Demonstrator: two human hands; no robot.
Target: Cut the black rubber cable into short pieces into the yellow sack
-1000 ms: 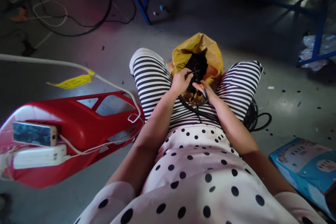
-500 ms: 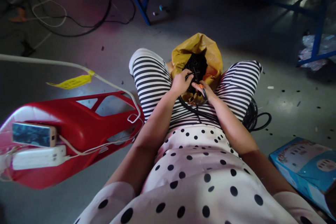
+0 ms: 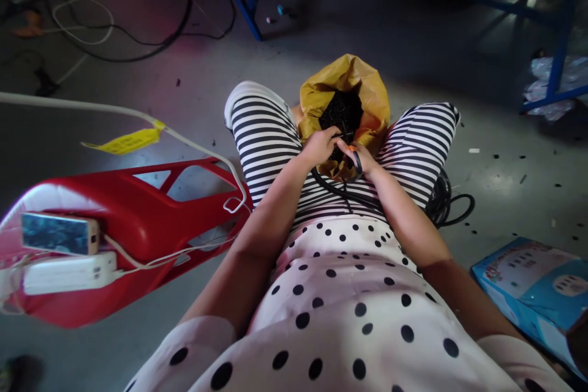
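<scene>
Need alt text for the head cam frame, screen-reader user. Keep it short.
A seated person's left hand and right hand meet at the mouth of a yellow bag of small black parts, held between striped knees, fingering a black cable. A red plastic stool with a phone lies to the left.

left hand (image 3: 319, 146): fingers curled, pinching | right hand (image 3: 362, 159): fingers curled, closed | both forearms extended far, hands touching between knees
</scene>
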